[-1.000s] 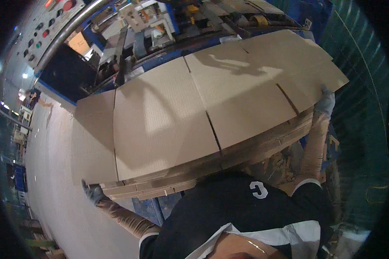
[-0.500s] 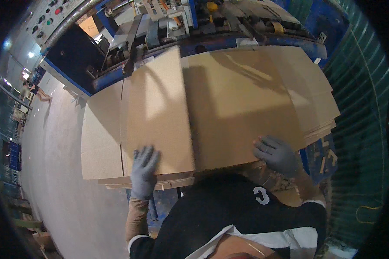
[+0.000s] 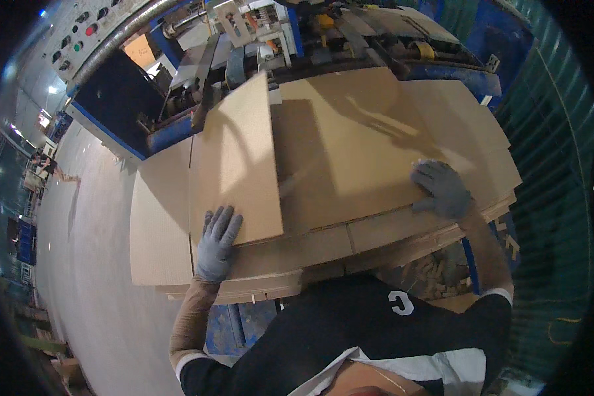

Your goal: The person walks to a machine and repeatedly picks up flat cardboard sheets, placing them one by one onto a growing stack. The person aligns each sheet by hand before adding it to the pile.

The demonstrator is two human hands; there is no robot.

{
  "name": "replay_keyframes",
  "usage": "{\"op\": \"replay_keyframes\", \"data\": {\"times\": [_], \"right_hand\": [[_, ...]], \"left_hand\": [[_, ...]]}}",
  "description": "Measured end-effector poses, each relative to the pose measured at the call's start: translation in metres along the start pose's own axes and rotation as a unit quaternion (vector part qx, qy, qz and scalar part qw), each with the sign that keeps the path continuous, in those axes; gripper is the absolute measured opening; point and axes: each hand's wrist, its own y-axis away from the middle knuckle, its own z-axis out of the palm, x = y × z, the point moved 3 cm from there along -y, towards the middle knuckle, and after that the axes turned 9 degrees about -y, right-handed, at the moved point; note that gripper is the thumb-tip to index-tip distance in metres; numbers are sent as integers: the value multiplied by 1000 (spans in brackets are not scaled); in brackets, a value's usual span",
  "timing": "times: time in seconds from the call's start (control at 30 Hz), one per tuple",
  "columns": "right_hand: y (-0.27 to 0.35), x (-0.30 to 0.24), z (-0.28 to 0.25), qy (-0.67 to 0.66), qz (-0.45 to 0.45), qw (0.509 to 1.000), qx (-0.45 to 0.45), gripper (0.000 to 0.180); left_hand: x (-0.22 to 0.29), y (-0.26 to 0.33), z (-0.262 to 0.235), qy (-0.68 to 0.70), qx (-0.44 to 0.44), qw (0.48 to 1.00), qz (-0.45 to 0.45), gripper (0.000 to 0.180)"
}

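Observation:
A folded cardboard sheet (image 3: 356,165) lies on a stack of flat cardboard blanks (image 3: 162,244), its far edge at the rollers of a blue machine. The sheet's left panel (image 3: 241,158) is folded over toward the middle and stands slightly raised along its free edge. My left hand (image 3: 219,244), in a grey glove, rests with stretched fingers on the near left corner of this panel. At the sheet's right edge lies my right hand (image 3: 442,189), also gloved in grey, fingers extended and flat on the cardboard.
The blue machine (image 3: 122,99) with belts and rollers spans the far side, and a button panel (image 3: 79,33) sits at the upper left. Cardboard scraps (image 3: 435,270) lie below the stack's near right edge. A green corrugated wall (image 3: 554,198) rises at right; another person (image 3: 49,165) is far left.
The folded sheet has slid away from me toward the machine, baring the near edge of the stack. My right hand has moved forward and slightly right; my left has stayed nearly in place.

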Motion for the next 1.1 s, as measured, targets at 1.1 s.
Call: {"op": "replay_keyframes", "data": {"times": [1.1], "right_hand": [[208, 150, 61, 57, 580, 755, 300, 61]], "left_hand": [[-143, 160, -12, 12, 175, 580, -795, 101]]}}
